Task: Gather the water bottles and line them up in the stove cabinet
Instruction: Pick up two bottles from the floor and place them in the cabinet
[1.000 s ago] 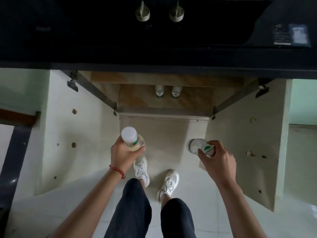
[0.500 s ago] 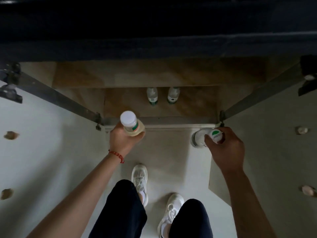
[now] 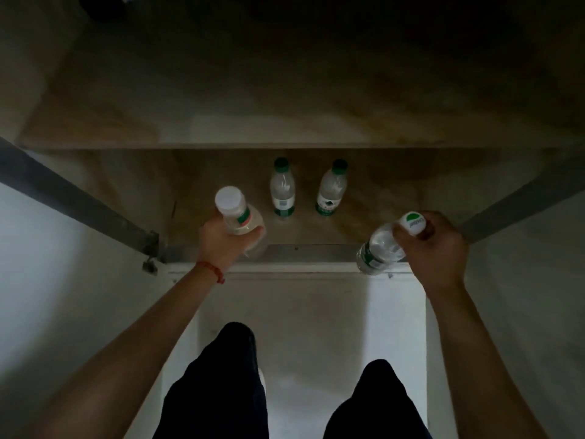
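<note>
Far left: pale open cabinet door [image 3: 63, 264], grey frame rail [image 3: 72, 198] running diagonally to a hinge [image 3: 150, 251] at the cabinet's front corner.

Left hand [image 3: 221, 245], red bracelet [image 3: 212, 271] on wrist, fingers wrapped round the body of a white-capped bottle [image 3: 235, 213]. Held roughly upright, cap tilted toward the camera, just over the front edge of the cabinet floor [image 3: 380, 198], left of the standing pair.

Centre, inside the cabinet: two green-capped water bottles, left one [image 3: 282, 188] and right one [image 3: 330, 188], standing upright side by side on the wooden floor, small gap between, not touching. Well back from the metal front sill [image 3: 310, 250].

Right hand [image 3: 437, 248] pinching a second bottle [image 3: 383, 245] at the neck, fingers curled around the white cap with green logo [image 3: 411, 222]. Bottle tilted, base pointing down-left, hanging over the sill at the right front corner. Not set down.

Far right: other grey rail [image 3: 519, 198], second open door [image 3: 522, 312].

Bottom: dark trousers [image 3: 218, 391], both knees, pale floor [image 3: 310, 327] between them.
</note>
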